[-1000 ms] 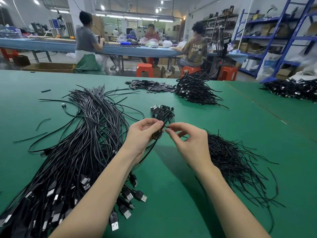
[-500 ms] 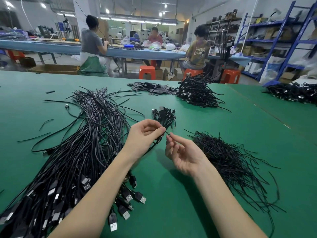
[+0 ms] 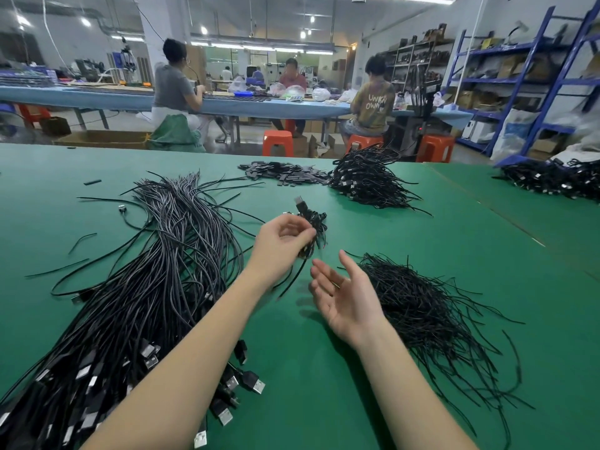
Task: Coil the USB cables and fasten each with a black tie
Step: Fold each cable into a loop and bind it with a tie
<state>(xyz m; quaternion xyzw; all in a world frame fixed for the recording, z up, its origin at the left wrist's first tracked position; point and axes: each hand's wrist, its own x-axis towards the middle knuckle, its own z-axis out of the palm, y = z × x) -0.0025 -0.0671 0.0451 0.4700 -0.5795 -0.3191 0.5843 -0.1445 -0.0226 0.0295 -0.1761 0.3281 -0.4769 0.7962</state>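
I see my left hand [image 3: 282,241] raised above the green felt-covered table [image 3: 324,384], its curled fingers and thumb pinching a small coiled black USB cable [image 3: 310,222] whose plug sticks up behind the fingers. My right hand [image 3: 345,298] is palm-up with fingers loosely spread, holding nothing, just beside the loose heap of thin black wire ties [image 3: 422,313].

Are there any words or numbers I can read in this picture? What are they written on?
"UNKN OWN": on the back of the tan shirt of a seated person at the far table.
Boxes on the blue shelves: any print is too small and blurred to read.
Nothing readable on the cables or ties.
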